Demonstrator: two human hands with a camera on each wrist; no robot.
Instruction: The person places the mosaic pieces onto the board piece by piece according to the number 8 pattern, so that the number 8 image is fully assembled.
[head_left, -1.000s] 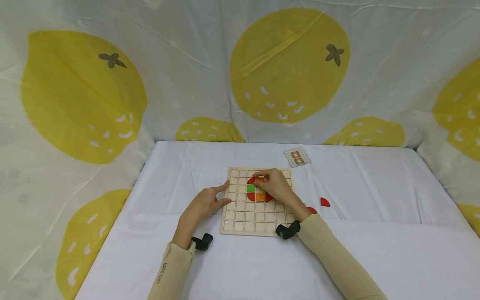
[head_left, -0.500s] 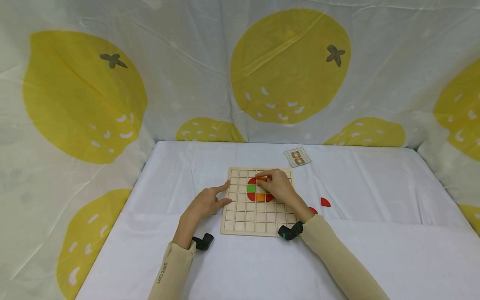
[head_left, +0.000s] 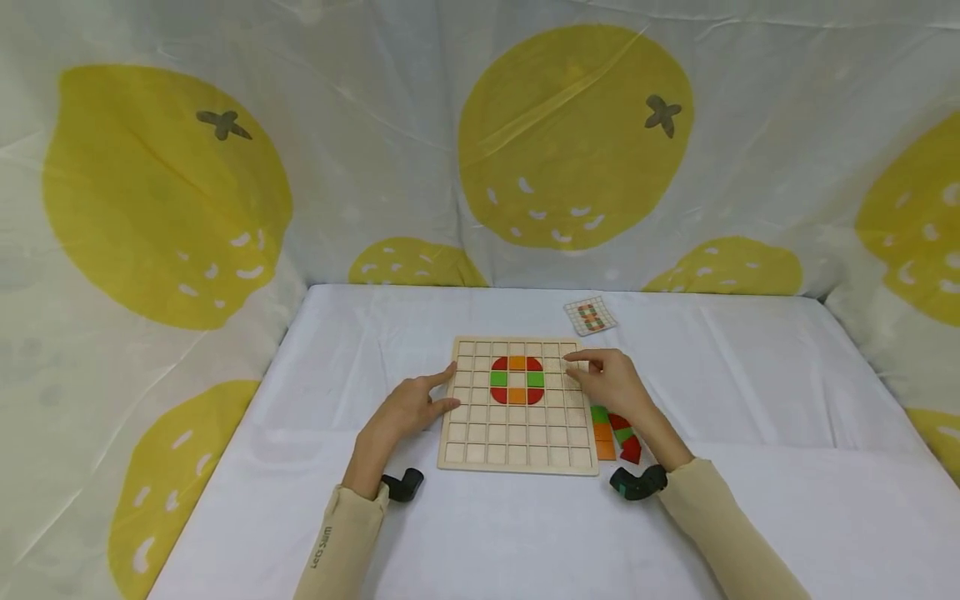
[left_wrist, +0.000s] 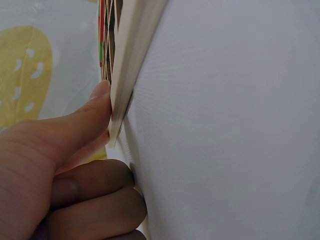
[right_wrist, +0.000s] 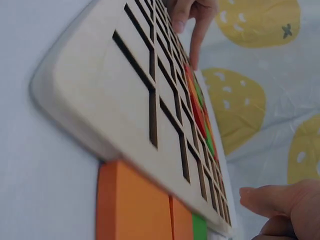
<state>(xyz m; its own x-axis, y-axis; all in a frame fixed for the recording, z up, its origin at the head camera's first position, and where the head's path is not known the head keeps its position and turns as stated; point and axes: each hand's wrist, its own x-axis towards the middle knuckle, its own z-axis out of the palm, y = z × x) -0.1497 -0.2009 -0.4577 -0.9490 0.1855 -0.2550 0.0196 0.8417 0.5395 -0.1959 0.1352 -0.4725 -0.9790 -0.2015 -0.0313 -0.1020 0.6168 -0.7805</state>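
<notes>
A square wooden grid board [head_left: 487, 457] lies on the white-covered table. Red quarter-round pieces [head_left: 535, 396], orange squares [head_left: 517, 362] and green squares [head_left: 498, 378] make a ring around one bare cell in its upper middle. My left hand [head_left: 407, 408] touches the board's left edge with thumb and index finger spread apart. In the left wrist view its thumb [left_wrist: 87, 117] lies against the edge, and the other fingers are curled below. My right hand [head_left: 611, 383] is at the board's right edge, thumb and index finger apart with nothing visible between them.
Loose orange squares [head_left: 604, 442], green pieces [head_left: 622, 434] and a red piece [head_left: 631, 451] lie right of the board, partly beneath the right forearm. A small pattern card [head_left: 590, 316] lies behind the board. A lemon-print cloth [head_left: 405, 167] hangs around the table.
My right hand has moved right, off the coloured ring to the board's right edge, uncovering the whole ring and loose pieces beside the board. The left hand stays at the left edge.
</notes>
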